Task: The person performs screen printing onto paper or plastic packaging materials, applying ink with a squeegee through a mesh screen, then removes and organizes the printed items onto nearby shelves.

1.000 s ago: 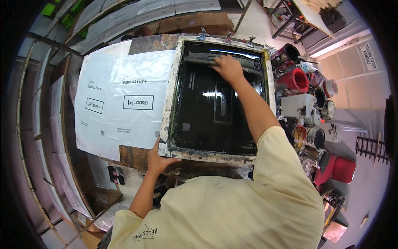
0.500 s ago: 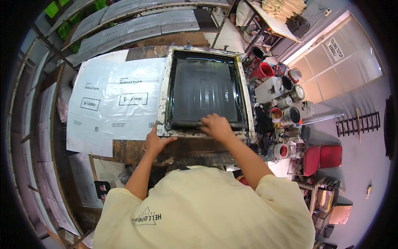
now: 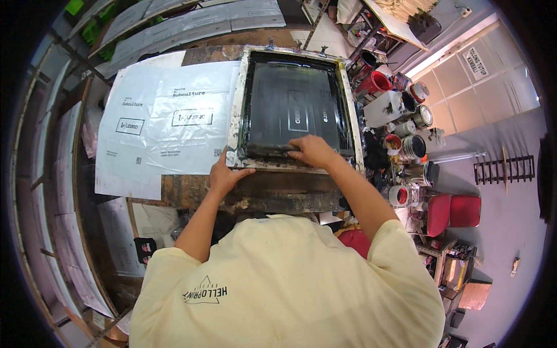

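Observation:
A silk-screen frame (image 3: 237, 124) with pale, ink-stained edges lies on the worktable, its dark mesh (image 3: 272, 104) wet with black ink. Across the mesh, close to the near edge, sits a dark squeegee (image 3: 268, 150). My right hand (image 3: 316, 152) is closed around the squeegee's right part, fingers curled over its top. At the frame's near left corner my left hand (image 3: 223, 177) grips the edge, its thumb stretched along the near side. Left of the frame lie translucent white plastic sheets (image 3: 191, 142) printed in black; what lies under the frame is mostly hidden.
Hinge clamps (image 3: 270, 43) stand at the frame's far edge. Ink cans and tubs (image 3: 374, 82) crowd the table's right side. Racks (image 3: 72, 214) of printed sheets stand left and behind. A red chair (image 3: 439, 214) is at the right by the wall.
The whole view has shifted, so the table sits higher in the picture. My right hand stays on the squeegee near the frame's near edge; my left hand keeps its corner.

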Demonstrator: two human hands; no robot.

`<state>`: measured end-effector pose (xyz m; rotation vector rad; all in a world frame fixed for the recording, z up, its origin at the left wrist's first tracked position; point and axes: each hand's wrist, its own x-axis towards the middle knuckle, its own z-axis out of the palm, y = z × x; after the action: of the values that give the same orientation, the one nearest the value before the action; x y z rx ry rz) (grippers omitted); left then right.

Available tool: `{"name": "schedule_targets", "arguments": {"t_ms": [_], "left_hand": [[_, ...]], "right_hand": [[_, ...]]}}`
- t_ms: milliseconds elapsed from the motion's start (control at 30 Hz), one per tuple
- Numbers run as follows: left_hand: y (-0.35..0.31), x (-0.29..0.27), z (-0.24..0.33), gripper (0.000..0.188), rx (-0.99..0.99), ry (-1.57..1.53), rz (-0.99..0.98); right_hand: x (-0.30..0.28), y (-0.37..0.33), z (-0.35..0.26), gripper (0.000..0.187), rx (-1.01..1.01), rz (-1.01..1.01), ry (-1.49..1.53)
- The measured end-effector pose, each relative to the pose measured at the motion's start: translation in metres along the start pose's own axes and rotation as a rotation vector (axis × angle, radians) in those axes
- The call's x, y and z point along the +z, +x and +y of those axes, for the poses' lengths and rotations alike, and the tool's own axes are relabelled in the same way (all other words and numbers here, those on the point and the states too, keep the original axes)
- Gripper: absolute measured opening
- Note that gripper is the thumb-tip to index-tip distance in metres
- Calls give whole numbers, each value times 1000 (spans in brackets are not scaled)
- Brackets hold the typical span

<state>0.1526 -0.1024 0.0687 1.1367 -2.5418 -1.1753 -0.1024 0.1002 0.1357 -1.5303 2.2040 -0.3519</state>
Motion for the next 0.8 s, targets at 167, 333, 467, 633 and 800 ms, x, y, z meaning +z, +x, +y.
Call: {"name": "schedule_targets", "arguments": {"t_ms": [167,333,467,633,800], "left_hand": [[-1,-8,16,123,-87,50,-42],[3,-10,23,119,-48,-6,-19],[3,-2,1,120,-146,-82,-59],[9,-12,23,118,-153,-107,-88],[6,-7,11,120,-166,-39,-73]], "right_hand": [[26,-18,-7,38,-26,129,-106],[36,5,8,38,-9,196,-136],[21,68,49,41,-68,276,-162],[-7,179,128,37,-63,364,-183],[-42,267,186,32,-67,413,-278]]}}
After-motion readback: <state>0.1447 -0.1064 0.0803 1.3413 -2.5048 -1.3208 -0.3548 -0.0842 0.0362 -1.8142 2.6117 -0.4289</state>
